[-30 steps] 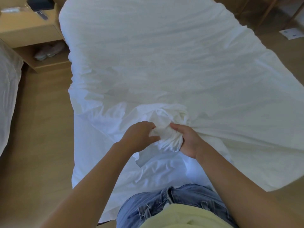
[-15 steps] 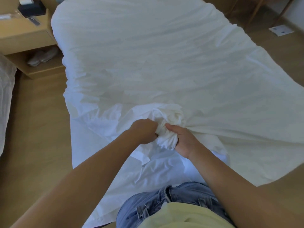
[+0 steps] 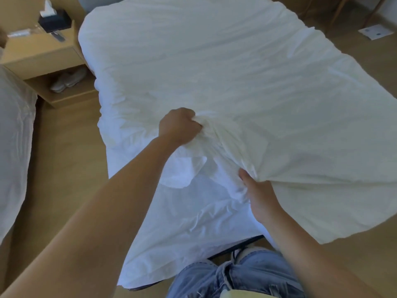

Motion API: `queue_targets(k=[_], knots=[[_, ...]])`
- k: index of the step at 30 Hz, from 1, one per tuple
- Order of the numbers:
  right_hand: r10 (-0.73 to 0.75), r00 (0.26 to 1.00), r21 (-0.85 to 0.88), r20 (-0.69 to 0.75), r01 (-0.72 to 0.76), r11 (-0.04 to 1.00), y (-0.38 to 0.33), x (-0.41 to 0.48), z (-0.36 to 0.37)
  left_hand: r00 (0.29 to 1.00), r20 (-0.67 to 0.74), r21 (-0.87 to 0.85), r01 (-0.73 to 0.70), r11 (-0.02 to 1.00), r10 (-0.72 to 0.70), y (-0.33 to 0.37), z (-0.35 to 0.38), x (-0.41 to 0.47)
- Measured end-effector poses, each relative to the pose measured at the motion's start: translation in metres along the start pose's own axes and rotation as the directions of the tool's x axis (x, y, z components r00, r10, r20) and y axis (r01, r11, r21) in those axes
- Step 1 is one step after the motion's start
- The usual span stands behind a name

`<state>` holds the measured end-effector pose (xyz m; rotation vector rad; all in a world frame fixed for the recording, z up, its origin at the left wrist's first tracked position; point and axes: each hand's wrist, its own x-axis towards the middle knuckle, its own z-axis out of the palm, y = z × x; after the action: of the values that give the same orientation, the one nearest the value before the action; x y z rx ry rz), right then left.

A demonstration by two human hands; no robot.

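Head view: white sheet (image 3: 236, 72) spread over bed (image 3: 182, 233), long axis running away from me. My left hand (image 3: 179, 125) fists bunched fold; right hand (image 3: 261, 196) grips near edge. Hands, together earlier, now apart.

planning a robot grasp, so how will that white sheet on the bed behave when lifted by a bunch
Probably floppy: the white sheet bunches into folds where the left hand grips it and sags towards the right hand. Likely light, since two fistfuls raise it. It may drag unevenly: creases fan from both grips.
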<state>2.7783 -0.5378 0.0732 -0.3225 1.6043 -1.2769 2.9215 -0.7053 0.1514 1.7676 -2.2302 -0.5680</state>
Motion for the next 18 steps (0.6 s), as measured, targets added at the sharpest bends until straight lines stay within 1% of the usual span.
queue_targets(k=[1, 4, 7, 9, 11, 13, 14, 15, 16, 17, 18], knots=[[0.02, 0.999, 0.006, 0.029, -0.02, 1.0, 0.011, -0.008, -0.004, 1.0, 0.023, -0.006, -0.009, 1.0, 0.009, -0.013, -0.005, -0.012], [0.144, 0.983, 0.017, 0.114, -0.147, 0.989, 0.037, -0.024, -0.002, 0.989, 0.143, 0.04, -0.046, 0.998, 0.04, -0.052, -0.009, -0.064], [0.233, 0.958, 0.109, 0.164, -0.253, 0.961, 0.063, -0.033, 0.001, 0.956, 0.272, 0.186, -0.165, 0.969, 0.111, -0.085, 0.0, -0.119], [0.249, 0.953, 0.124, 0.172, -0.272, 0.954, 0.075, -0.041, 0.001, 0.935, 0.313, 0.285, -0.261, 0.922, 0.167, -0.096, 0.01, -0.152], [0.253, 0.945, 0.083, 0.206, -0.275, 0.958, 0.085, -0.051, -0.008, 0.933, 0.294, 0.314, -0.301, 0.901, 0.209, -0.106, 0.01, -0.182], [0.283, 0.919, 0.089, 0.273, -0.317, 0.944, 0.097, -0.064, -0.029, 0.961, 0.198, 0.307, -0.247, 0.919, 0.193, -0.124, -0.009, -0.203], [0.278, 0.912, 0.131, 0.303, -0.329, 0.935, 0.105, -0.069, -0.043, 0.977, 0.132, 0.318, -0.199, 0.927, 0.164, -0.14, -0.025, -0.211], [0.281, 0.905, 0.233, 0.319, -0.363, 0.902, 0.115, -0.076, -0.057, 0.989, 0.067, 0.332, -0.145, 0.932, 0.13, -0.156, -0.04, -0.218], [0.298, 0.908, 0.317, 0.295, -0.387, 0.866, 0.126, -0.082, -0.068, 0.996, 0.023, 0.356, -0.088, 0.93, 0.086, -0.171, -0.051, -0.228], [0.364, 0.89, 0.356, 0.273, -0.445, 0.822, 0.137, -0.089, -0.074, 0.999, 0.027, 0.399, -0.051, 0.916, 0.043, -0.18, -0.056, -0.243], [0.411, 0.883, 0.362, 0.228, -0.469, 0.806, 0.152, -0.095, -0.076, 0.997, 0.07, 0.445, -0.048, 0.894, 0.019, -0.184, -0.052, -0.261]])
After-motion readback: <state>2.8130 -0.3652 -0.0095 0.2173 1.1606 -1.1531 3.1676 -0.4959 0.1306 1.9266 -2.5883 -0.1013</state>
